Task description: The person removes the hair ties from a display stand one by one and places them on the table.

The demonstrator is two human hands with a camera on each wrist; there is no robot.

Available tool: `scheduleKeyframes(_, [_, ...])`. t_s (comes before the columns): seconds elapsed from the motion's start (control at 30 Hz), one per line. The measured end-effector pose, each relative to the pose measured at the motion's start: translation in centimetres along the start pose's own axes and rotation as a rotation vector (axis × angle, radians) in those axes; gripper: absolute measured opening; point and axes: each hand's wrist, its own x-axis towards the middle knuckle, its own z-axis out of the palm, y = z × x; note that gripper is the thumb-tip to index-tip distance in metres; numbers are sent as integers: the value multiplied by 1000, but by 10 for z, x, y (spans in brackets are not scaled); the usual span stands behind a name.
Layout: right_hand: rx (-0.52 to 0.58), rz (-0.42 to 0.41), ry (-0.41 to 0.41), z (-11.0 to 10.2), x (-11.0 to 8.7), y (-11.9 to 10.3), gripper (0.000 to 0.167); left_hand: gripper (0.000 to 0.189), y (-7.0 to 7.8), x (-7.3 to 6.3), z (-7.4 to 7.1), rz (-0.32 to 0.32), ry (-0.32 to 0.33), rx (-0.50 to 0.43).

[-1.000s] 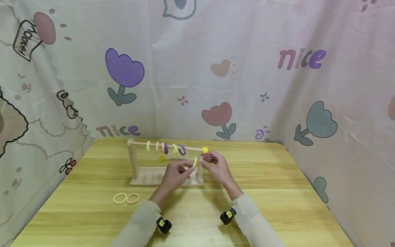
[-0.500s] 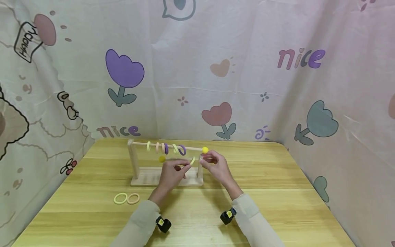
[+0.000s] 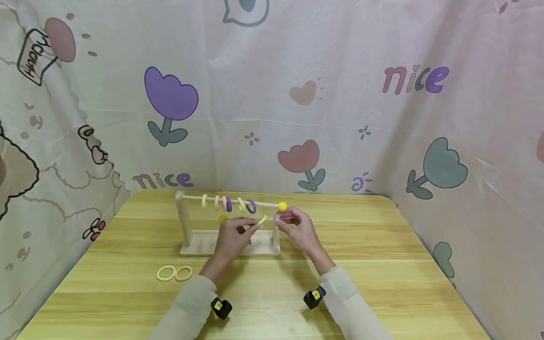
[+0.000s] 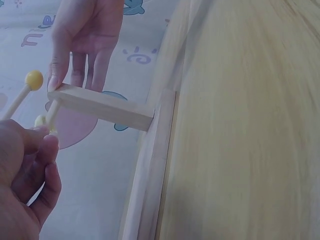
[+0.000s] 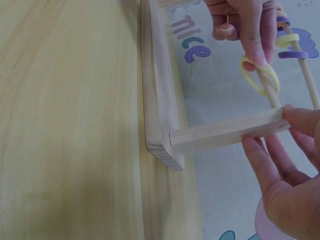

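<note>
Left hand (image 3: 231,237) has slid leftward since the earlier frame, pinching a yellow ring (image 3: 262,220) round the lower rod (image 5: 272,95), just below frame centre. Right hand (image 3: 301,231), apart from it, grips the short post (image 5: 225,134) near its top. Progress, judged by eye: six rings (image 3: 229,204) hung on the upper rod (image 3: 267,204); two loose rings (image 3: 158,274) left, on the desk (image 3: 395,269), lower left

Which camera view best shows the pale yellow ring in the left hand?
The right wrist view: the pale yellow ring shows large there, as a loop around a light wooden rod. The head view shows a small sliver in the left hand; in the left wrist view, that hand hides most of it.
</note>
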Motion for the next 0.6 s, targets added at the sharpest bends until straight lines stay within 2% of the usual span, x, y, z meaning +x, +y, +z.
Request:
scheduleKeyframes(0.17, [4, -6, 12, 1, 0, -2, 22, 11, -2, 0, -5, 44, 2, 8])
scheduleKeyframes(0.6, [10, 4, 1, 1, 2, 1, 23, 16, -5, -6, -22, 72, 1, 44])
